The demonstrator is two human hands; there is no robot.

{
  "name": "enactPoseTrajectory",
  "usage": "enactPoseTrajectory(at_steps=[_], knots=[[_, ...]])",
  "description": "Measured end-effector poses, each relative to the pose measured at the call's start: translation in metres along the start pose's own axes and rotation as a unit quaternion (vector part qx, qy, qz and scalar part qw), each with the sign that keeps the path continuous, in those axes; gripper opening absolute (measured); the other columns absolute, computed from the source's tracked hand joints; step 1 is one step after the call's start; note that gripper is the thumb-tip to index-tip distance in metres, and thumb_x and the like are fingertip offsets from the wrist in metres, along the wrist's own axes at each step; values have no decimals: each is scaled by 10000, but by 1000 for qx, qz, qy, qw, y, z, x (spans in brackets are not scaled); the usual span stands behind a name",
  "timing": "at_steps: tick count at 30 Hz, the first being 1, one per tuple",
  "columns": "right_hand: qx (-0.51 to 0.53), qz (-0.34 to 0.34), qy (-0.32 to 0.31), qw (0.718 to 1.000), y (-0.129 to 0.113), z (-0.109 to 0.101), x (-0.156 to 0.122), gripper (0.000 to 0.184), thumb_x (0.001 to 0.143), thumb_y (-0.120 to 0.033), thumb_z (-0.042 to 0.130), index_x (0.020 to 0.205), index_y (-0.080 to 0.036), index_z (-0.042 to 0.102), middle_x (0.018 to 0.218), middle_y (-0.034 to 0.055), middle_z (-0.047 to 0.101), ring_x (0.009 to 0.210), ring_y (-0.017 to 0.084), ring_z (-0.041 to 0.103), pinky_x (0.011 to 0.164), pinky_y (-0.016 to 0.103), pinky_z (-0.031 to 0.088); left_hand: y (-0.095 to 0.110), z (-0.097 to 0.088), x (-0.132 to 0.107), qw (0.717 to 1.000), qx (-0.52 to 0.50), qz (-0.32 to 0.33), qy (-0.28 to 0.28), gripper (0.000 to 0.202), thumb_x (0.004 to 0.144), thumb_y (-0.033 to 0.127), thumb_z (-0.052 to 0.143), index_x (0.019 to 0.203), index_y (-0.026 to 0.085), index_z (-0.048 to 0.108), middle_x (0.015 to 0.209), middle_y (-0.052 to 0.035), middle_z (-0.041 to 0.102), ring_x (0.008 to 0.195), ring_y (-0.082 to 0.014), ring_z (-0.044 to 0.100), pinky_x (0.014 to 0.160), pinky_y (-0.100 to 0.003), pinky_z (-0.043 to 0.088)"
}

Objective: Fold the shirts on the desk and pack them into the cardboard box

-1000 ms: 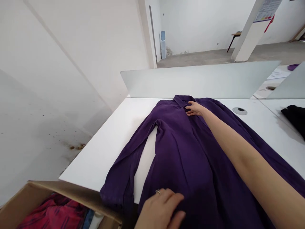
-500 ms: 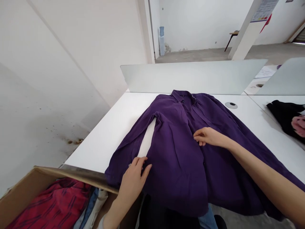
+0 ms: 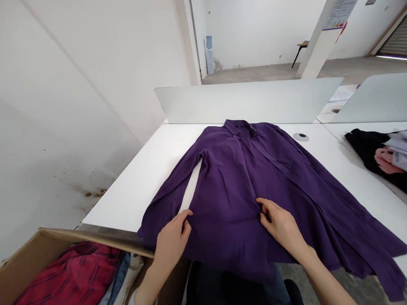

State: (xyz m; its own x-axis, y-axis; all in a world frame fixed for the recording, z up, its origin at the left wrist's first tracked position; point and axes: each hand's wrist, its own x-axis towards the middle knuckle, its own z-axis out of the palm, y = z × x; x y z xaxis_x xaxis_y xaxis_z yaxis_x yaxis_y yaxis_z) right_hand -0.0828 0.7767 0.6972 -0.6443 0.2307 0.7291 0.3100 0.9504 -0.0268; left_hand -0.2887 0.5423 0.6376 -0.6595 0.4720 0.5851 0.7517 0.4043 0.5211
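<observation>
A dark purple button-up shirt (image 3: 235, 178) lies spread front-up on the white table (image 3: 143, 186), collar at the far side, hem hanging over the near edge. My left hand (image 3: 173, 239) rests on the shirt's lower left side beside the sleeve, fingers together and pinching the cloth edge. My right hand (image 3: 280, 224) lies on the front placket near the hem, its fingers curled and pinching the fabric.
An open cardboard box (image 3: 57, 254) holding a red plaid garment (image 3: 73, 279) and other clothes stands at the lower left. A pile of black, pink and pale clothes (image 3: 381, 152) lies on the right. Grey divider panels (image 3: 248, 101) border the table's far edge. A round cable grommet (image 3: 300, 137) sits beside the shirt.
My right hand has slid from the collar down the placket to near the hem. My left hand has moved from the hem to the shirt's left side by the sleeve.
</observation>
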Motion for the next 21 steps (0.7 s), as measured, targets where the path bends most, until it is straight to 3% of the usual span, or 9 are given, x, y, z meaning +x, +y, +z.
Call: enactPoseTrajectory(at_steps=[3,6,12,16,21], knots=[[38,14,24,999,-3,0,-3,326,897,-264,450,1185,-170,570,827,33,617,716,171,608,681,306,482,5,-4,3,997,74,26,27,249,896,185,423,1011,238,638,1026,-41,655,849,-203,636,711,-314,501],[62,28,16,998,-8,-2,-7,306,937,-357,447,1137,-177,593,876,49,632,680,165,594,668,309,473,19,-8,20,980,117,127,103,229,907,199,444,1007,203,650,1121,-89,615,1031,-249,580,862,-376,496],[24,23,46,998,-15,7,-9,164,910,-281,474,886,-192,610,817,42,613,734,177,590,686,302,433,61,-3,105,955,157,234,97,376,974,215,330,1265,180,564,1382,-111,518,1307,-263,434,1029,-459,408],[-5,22,59,998,-14,13,-8,158,881,-200,452,757,-201,551,720,21,560,680,165,539,658,292,384,71,21,160,960,188,193,70,432,982,269,318,1346,125,502,1463,-148,446,1399,-305,313,1098,-539,296],[85,56,75,992,-13,8,-11,166,885,-221,442,733,-211,509,690,4,522,605,139,495,608,270,373,61,38,174,965,199,132,110,481,959,189,263,1380,72,462,1460,-185,440,1406,-327,297,1117,-582,214]])
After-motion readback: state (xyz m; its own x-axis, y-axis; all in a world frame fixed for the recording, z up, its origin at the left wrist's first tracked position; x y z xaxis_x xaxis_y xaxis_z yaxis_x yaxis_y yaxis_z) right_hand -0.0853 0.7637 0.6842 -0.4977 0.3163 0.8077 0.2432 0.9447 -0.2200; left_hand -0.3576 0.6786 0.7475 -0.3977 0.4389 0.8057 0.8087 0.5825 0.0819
